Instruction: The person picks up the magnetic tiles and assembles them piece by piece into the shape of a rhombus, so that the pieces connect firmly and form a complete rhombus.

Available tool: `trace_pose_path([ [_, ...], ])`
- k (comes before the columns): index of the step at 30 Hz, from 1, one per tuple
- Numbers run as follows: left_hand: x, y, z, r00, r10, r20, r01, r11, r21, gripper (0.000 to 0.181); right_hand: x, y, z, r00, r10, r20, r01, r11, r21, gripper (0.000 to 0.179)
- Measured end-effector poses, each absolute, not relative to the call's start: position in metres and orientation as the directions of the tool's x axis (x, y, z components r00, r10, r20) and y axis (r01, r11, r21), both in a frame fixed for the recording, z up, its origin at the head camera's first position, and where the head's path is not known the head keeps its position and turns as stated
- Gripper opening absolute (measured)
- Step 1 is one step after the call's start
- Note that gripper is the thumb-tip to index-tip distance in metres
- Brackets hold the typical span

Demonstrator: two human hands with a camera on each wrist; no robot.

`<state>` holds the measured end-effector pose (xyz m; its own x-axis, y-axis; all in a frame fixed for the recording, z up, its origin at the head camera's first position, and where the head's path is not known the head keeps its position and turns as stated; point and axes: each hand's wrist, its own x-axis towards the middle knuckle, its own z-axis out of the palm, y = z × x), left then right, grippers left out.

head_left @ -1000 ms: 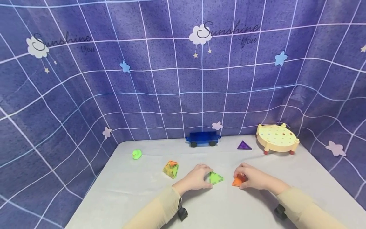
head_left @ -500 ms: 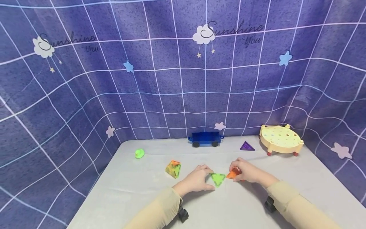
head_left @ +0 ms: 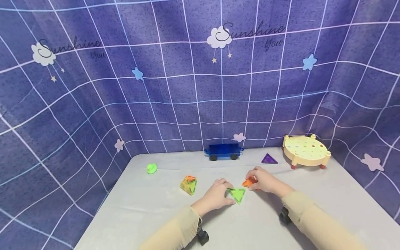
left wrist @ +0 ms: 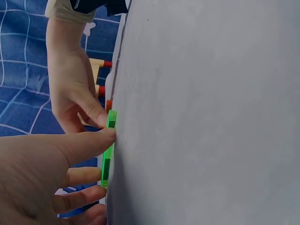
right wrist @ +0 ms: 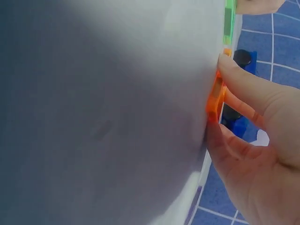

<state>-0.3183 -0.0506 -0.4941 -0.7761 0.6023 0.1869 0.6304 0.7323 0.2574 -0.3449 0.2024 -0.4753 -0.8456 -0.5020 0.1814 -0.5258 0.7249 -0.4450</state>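
My left hand (head_left: 216, 196) pinches a translucent green triangular magnetic tile (head_left: 238, 194) by its left side, thumb in front and fingers behind. One corner of that tile points toward me. In the left wrist view the green tile (left wrist: 108, 149) is seen edge-on, low over the table, thumb against it. An orange triangular magnetic tile (head_left: 249, 181) is pinched by my right hand (head_left: 263, 180) just beyond the green tile's far right corner. Edge-on in the right wrist view, the orange tile (right wrist: 216, 96) has thumb and fingers around it, partly covering it.
A small multicoloured tile shape (head_left: 189, 185) lies to the left, with a green toy duck (head_left: 151, 168) farther back. Along the table's rear stand a blue wheeled wagon (head_left: 224, 151), a purple triangular tile (head_left: 269, 159) and a round yellow pegged stand (head_left: 306, 150). A patterned curtain (head_left: 175, 86) hangs behind.
My right hand has carried the orange tile left and farther from me, to the green tile's far side. The green tile has turned in my left hand, a corner now toward me.
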Motion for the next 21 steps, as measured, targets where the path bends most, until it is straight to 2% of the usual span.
trace_pose_path([
  [12,-0.325,-0.05,-0.496,-0.807,0.561,0.183,0.587,0.731,0.35,0.056,-0.358,0.186,-0.482,-0.792,-0.567,0.226,-0.601,0.659,-0.453,0.034],
  [17,-0.329,-0.049,-0.494,-0.81,0.561,0.172,0.583,0.733,0.35,0.059,-0.361,0.179,-0.483,-0.799,-0.54,0.265,-0.589,0.614,-0.525,0.033],
  [21,-0.329,-0.05,-0.493,-0.815,0.557,0.161,0.573,0.731,0.371,0.062,-0.361,0.174,-0.48,-0.807,-0.532,0.255,-0.577,0.621,-0.53,0.035],
])
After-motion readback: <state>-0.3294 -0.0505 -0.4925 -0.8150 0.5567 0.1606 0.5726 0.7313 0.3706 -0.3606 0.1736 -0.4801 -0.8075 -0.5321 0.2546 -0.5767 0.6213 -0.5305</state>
